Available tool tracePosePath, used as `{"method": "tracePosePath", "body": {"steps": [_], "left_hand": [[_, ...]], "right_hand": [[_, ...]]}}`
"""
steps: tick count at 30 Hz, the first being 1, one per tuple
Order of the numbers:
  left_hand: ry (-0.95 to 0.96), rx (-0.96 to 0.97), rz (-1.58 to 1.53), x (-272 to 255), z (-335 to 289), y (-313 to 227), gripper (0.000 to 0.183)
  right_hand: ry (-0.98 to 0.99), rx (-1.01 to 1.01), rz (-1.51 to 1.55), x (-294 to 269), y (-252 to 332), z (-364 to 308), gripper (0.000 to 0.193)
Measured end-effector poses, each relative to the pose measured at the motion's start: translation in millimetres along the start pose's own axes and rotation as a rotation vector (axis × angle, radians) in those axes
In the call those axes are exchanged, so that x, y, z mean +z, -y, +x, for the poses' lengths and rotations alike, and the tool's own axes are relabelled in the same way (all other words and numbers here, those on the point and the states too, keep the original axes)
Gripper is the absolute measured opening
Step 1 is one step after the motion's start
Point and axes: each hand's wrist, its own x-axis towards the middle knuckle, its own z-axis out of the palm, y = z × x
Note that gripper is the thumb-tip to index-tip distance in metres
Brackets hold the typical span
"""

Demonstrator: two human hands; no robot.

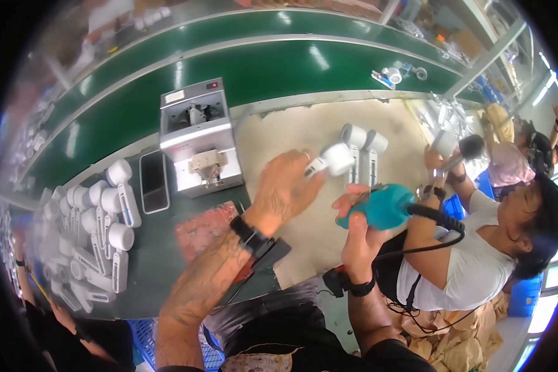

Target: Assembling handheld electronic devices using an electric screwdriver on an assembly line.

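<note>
Above the pale board, my left hand [284,191] is closed on the handle of a white shower head [337,159], its round head pointing right. My right hand [361,239] grips a rounded teal corded power tool [387,206], whose black cable runs off to the right; its working tip cannot be made out. Just beyond the held piece, two similar white shower heads [374,142] lie side by side, their handles toward me. Left of my left hand stands a grey metal bench machine [199,139] with a small fixture on its front.
Several white shower heads [99,229] are piled at the left. A dark phone-like slab [154,181] and a worn red pad [206,230] lie near the machine. Behind runs a green conveyor belt [260,65] carrying a few small parts. At the right a co-worker [471,248] handles parts.
</note>
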Motion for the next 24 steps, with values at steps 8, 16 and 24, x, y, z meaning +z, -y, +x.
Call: {"method": "tracePosePath", "body": {"steps": [8, 16, 24], "left_hand": [[0.003, 0.078, -0.156, -89.4, -78.8, 3.4, 0.022], [0.047, 0.145, -0.053, -138.4, -106.6, 42.0, 0.018], [0.138, 0.07, -0.067, -139.2, -111.1, 58.3, 0.024]], "right_hand": [[0.159, 0.147, 0.1, 21.4, -11.1, -4.2, 0.047], [0.159, 0.157, 0.551, 77.4, 55.4, 36.1, 0.057], [0.339, 0.039, 0.442, 150.4, 38.9, 43.3, 0.071]]}}
